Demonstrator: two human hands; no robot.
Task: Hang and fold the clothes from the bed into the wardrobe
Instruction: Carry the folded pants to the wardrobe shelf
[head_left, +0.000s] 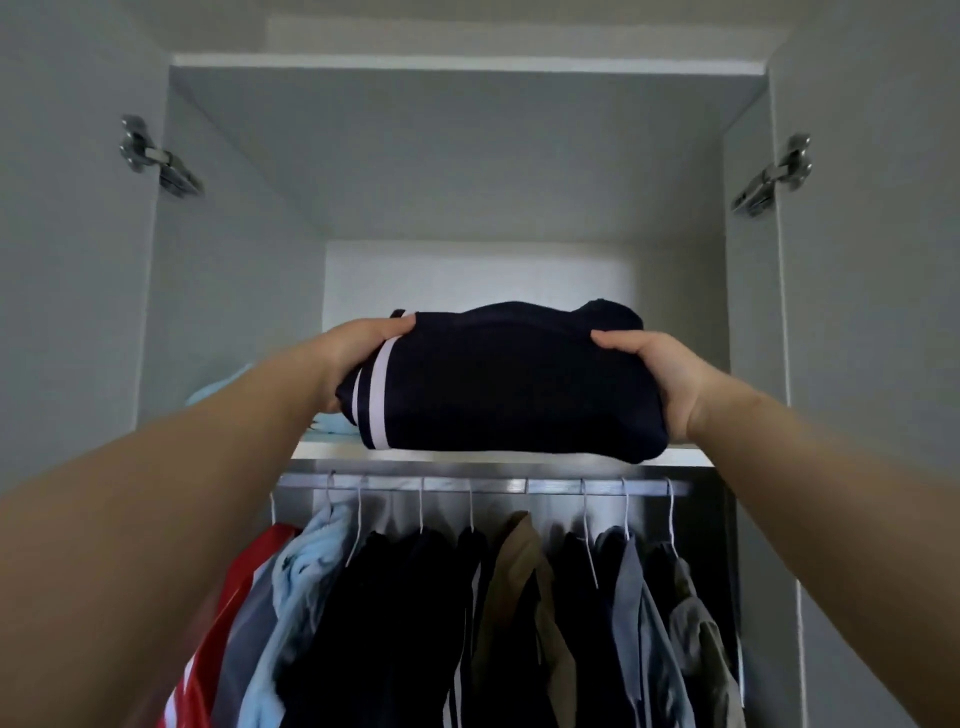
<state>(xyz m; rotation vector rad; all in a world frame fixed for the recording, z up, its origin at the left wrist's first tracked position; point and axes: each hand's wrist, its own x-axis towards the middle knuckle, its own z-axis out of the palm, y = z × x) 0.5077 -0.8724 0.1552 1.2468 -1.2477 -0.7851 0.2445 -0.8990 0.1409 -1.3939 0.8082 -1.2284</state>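
At the front of the upper shelf (332, 453), two bare hands hold a folded navy garment (509, 384) by its ends. The left hand (358, 358) clamps the end with the two white stripes, thumb on top and fingers tucked under out of sight. The right hand (660, 379) grips the plain end the same way. The bundle sits level, its lower edge overlapping the shelf's front lip; whether it rests there I cannot tell. Just left of it on the shelf lies a pale blue cloth (213, 391), partly behind the left forearm. Below, a metal rail (519, 486) carries hanging clothes (519, 597) in dark, tan, grey, pale blue and red. Both wardrobe doors (62, 260) stand open.
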